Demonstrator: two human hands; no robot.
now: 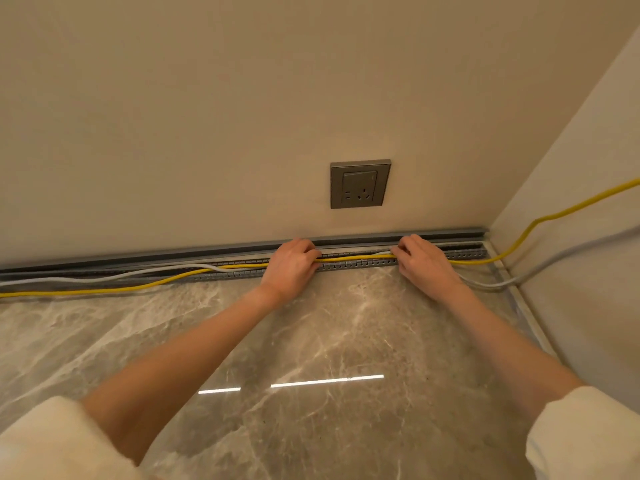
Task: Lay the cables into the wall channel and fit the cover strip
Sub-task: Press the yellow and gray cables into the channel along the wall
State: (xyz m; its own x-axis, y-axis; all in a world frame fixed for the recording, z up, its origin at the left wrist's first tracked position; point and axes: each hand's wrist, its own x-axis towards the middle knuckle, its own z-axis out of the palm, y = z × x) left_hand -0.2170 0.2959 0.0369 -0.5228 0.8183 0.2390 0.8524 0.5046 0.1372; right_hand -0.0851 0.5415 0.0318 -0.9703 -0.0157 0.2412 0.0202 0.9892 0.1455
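Observation:
A grey slotted wall channel (360, 265) runs along the foot of the wall, open on top. A yellow cable (356, 258) and a grey cable (104, 278) lie along it, partly over its front edge at the left. My left hand (291, 268) and my right hand (426, 261) both grip the cables over the channel, about a forearm's length apart. A long grey cover strip (207, 252) lies against the wall just behind the channel.
A grey wall socket (360, 184) sits above the channel. The side wall (588, 237) closes the corner at the right, where both cables rise off the floor. Glossy marble floor (311, 341) lies below my arms.

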